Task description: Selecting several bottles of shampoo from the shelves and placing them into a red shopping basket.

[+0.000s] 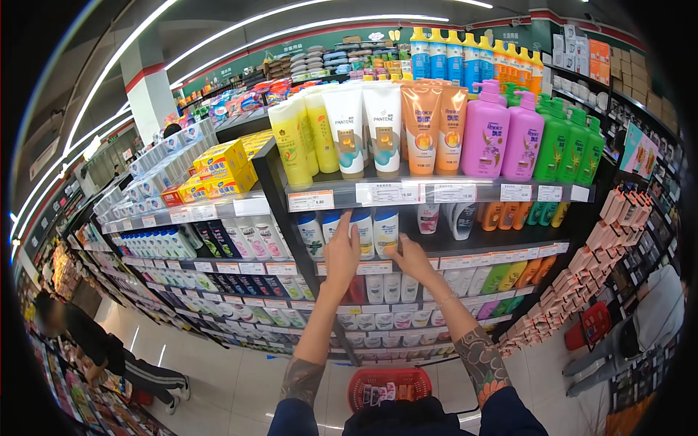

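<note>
A row of white shampoo bottles with blue caps stands on the second shelf in front of me. My left hand (342,248) reaches up before these bottles, its fingers pointing at the underside of the shelf above. It partly hides a middle bottle (362,234). My right hand (413,257) is beside the rightmost bottle (386,231), fingers apart, with a fingertip at that bottle's lower right side. Whether the fingertip presses on it is hard to tell. Left of my hands stands another shampoo bottle (311,235). Neither hand grips anything that I can see.
Above my hands, a shelf edge with price tags (390,193) juts out under tubes and pump bottles (485,131). A red shopping basket (357,392) holding several items is below me. One person (103,349) bends at the left; another (632,327) stands at the right.
</note>
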`<state>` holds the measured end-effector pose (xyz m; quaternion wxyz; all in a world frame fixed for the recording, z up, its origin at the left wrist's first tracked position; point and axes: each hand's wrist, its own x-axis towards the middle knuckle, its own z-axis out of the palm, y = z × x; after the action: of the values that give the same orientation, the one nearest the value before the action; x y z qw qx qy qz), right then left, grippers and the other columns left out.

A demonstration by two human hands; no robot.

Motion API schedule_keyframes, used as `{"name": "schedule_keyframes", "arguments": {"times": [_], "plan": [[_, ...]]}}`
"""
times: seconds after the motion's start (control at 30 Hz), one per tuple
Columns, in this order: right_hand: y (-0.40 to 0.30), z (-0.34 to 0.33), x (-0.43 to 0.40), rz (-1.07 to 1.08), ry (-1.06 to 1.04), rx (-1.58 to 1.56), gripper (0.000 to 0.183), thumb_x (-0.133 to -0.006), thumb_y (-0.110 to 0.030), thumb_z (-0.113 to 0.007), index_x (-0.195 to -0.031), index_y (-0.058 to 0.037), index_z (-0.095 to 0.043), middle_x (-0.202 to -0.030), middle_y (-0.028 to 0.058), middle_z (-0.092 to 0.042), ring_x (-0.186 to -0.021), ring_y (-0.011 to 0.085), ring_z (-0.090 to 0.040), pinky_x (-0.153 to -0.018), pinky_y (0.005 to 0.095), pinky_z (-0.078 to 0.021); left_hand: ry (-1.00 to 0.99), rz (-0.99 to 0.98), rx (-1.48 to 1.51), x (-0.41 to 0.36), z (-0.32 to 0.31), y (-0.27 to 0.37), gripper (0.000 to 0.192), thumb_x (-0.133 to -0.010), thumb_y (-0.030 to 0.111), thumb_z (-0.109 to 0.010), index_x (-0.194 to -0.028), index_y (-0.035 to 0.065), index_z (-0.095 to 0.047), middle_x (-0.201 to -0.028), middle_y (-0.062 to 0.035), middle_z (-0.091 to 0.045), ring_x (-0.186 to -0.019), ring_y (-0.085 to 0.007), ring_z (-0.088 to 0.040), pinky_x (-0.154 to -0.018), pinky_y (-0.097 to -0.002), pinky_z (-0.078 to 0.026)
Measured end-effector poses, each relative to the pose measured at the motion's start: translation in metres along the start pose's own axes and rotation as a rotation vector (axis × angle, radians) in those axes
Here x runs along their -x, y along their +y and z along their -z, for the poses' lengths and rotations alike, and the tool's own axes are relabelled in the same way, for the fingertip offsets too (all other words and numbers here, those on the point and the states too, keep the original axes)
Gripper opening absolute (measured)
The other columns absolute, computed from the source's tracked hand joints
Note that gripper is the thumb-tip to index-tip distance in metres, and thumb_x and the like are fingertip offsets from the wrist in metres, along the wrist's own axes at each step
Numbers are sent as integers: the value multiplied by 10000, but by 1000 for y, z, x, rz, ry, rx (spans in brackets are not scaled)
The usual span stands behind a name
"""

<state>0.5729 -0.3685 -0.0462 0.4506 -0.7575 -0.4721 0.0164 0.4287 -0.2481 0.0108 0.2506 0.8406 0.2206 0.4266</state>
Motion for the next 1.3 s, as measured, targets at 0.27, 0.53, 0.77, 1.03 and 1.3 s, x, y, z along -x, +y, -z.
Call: {"name": "schedule_keyframes", "arguments": {"times": [0.27,0.53,0.77,1.03,1.3], "plan": [[-4,-2,94,161,441,-31,240,-852,-150,-642,-1003,8,-546,-896,167,-614,-826,339,-620,-723,381,-490,85,84,360,96,16,-17,306,-913,78,-555,-1211,16,-527,-1036,-90,-628,-641,-123,-616,-630,-244,-498],[96,-27,432,-833,-52,61,322,-832,-316,-640,-792,-2,-582,-686,140,-611,-668,277,-620,-612,374,-479,-751,618,-44,453,30,-159,392,-854,256,-640,-1075,-33,-493,-889,-169,-640,-825,-331,-637,-778,-408,-492],[79,-4,541,-1371,-540,84,458,-840,-439,-589,-935,0,-680,-969,188,-675,-928,312,-649,-818,365,-500,-963,1283,30,570,79,-178,472,-899,372,-575,-1107,-50,-531,-964,-190,-662,-912,-228,-642,-814,-333,-491],[30,49,507,-1209,-610,-543,313,-858,-169,-618,-1088,39,-579,-964,75,-631,-892,138,-589,-794,234,-470,-1032,1252,537,526,125,-143,346,-890,142,-574,-1164,-54,-495,-1112,-131,-605,-1041,-179,-575,-885,-288,-458],[22,50,508,-1378,-587,-594,427,-858,-193,-644,-1188,54,-532,-1072,107,-616,-973,161,-580,-849,254,-460,-1062,1440,546,510,132,-133,440,-864,92,-579,-1242,-86,-440,-1146,-117,-580,-1048,-183,-562,-934,-283,-439]]}}
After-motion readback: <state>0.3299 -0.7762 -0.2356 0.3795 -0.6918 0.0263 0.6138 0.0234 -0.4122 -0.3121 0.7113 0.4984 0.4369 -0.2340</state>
